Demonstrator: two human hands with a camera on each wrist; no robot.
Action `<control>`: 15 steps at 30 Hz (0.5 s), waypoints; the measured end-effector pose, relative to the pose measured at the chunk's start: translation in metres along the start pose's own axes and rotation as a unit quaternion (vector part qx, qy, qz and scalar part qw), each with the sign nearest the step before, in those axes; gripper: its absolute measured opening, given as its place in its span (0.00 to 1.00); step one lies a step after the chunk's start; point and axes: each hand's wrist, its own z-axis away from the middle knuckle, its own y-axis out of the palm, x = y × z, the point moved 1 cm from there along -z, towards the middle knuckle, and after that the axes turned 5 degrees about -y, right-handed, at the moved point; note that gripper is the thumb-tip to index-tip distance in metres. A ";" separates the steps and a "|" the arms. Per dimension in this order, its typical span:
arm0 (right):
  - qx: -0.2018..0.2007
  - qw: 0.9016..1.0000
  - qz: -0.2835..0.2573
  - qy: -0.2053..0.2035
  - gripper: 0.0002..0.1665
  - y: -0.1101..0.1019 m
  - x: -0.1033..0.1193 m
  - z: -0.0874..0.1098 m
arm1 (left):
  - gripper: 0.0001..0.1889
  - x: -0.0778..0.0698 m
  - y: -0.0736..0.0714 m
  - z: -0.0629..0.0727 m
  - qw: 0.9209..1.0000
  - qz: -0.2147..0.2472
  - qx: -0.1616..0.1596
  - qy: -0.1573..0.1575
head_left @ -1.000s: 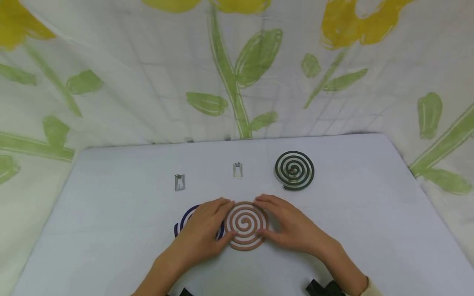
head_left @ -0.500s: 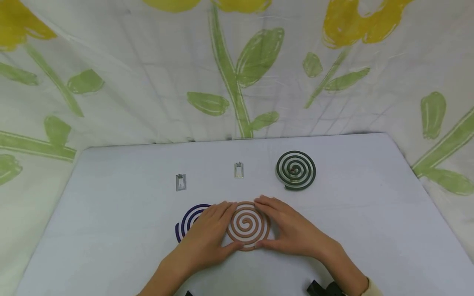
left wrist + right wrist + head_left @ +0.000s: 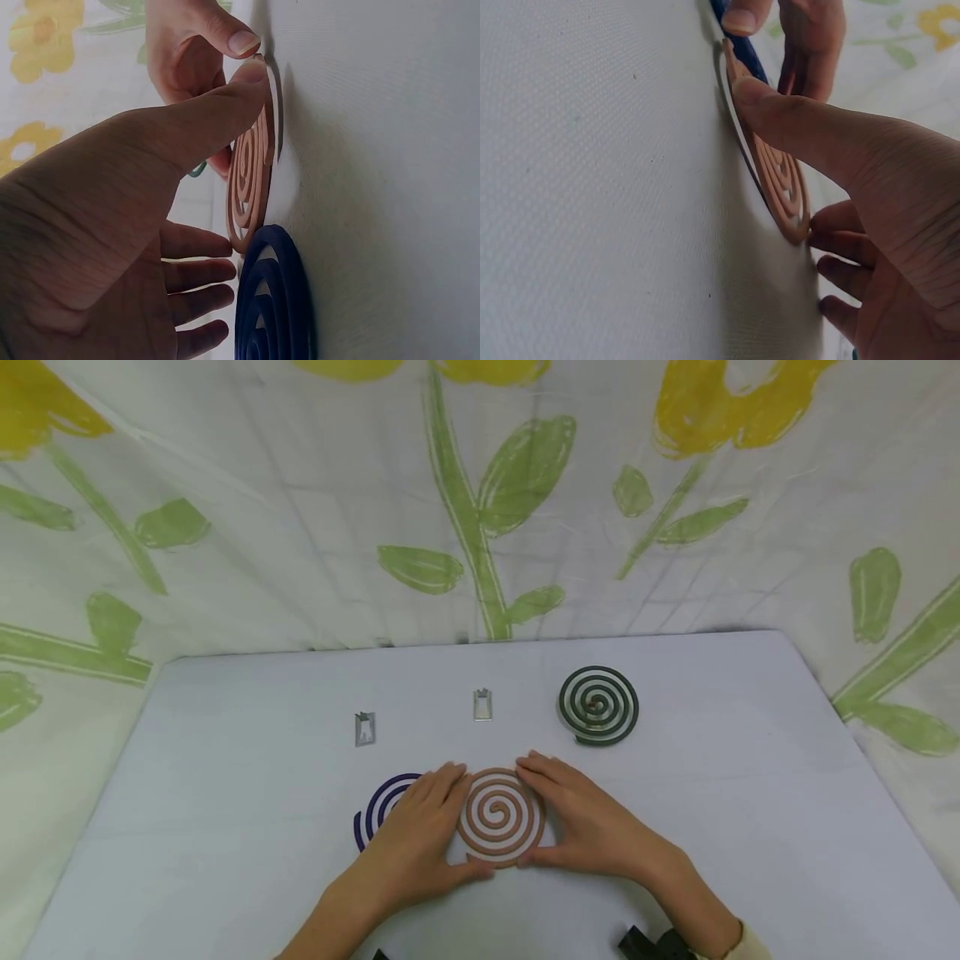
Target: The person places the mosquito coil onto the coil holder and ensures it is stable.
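Observation:
A brown spiral mosquito coil [image 3: 497,808] lies flat between my two hands, close over the white table. My left hand [image 3: 412,835] holds its left side, thumb at the near edge and fingertips along the far left rim. From the other side my right hand [image 3: 600,818] grips it, thumb on the near right edge and fingers at the far right rim. In the left wrist view, a dark blue coil [image 3: 304,315] lies beside the brown one, below the left fingers; in the head view the left hand covers much of it.
Toward the back right of the table [image 3: 720,777] rests a dark green coil [image 3: 636,706]. Two small metal coil stands lie farther back: a left stand [image 3: 357,732] and a middle stand [image 3: 476,706]. Behind the table hangs a flower-painted cloth [image 3: 300,543].
Both thumbs have slid from the sides of the brown coil down to its near edge. The left fingers have shifted slightly along the rim; the coil stays nearly in place.

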 end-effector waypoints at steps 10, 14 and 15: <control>0.013 1.000 0.006 0.007 0.67 0.001 -0.002 0.001 | 0.55 0.001 0.000 -0.001 1.000 -0.015 -0.005 0.004; 0.019 1.000 -0.001 0.010 0.66 0.001 -0.002 0.000 | 0.56 0.002 0.001 -0.001 1.000 -0.017 -0.001 -0.003; 0.020 1.000 -0.002 0.010 0.66 0.001 -0.003 0.000 | 0.56 0.002 0.001 -0.001 1.000 -0.017 0.000 -0.005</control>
